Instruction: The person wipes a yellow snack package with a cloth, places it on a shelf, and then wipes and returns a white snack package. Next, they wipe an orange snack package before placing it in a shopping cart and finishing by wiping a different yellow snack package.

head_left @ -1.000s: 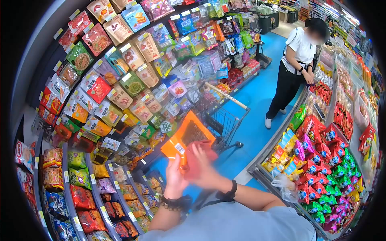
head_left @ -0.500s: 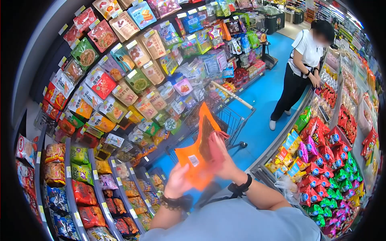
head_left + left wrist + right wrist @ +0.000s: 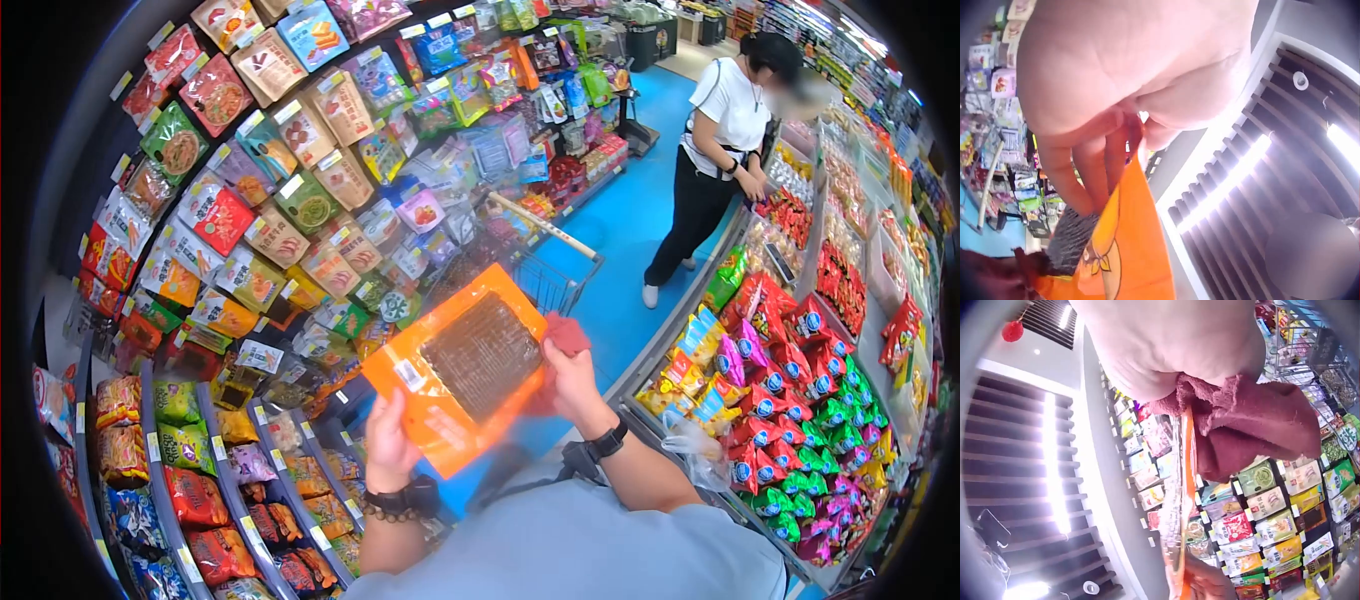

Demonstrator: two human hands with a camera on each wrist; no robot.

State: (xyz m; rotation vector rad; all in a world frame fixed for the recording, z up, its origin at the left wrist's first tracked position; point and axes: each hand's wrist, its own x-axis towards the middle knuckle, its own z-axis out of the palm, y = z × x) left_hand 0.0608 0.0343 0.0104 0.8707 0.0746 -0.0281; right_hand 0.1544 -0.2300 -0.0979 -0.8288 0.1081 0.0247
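Note:
An orange snack packet [image 3: 400, 385] with a clear window onto dark brown contents is held out in front of the body, its face turned up. My left hand [image 3: 392, 438] pinches its lower left edge, thumb on top; in the left wrist view the fingers [image 3: 1088, 169] reach behind the orange film. At the packet's right edge my right hand [image 3: 575, 385] grips a dark red cloth [image 3: 1260, 434] together with the packet. In the right wrist view the cloth hangs bunched under the palm, and the packet appears edge-on.
Hanging snack packets [image 3: 330, 185] cover the wall rack on the left, above slanted shelves of bagged snacks [image 3: 205, 500]. A shopping cart [image 3: 560, 280] stands beyond the packet. Bins of wrapped sweets [image 3: 780, 400] line the right, where another person [image 3: 715, 150] stands in the blue aisle.
The packet was tilted nearly edge-on half a second ago and now lies flatter, facing up. My right hand with the cloth has moved from over its face to its right edge.

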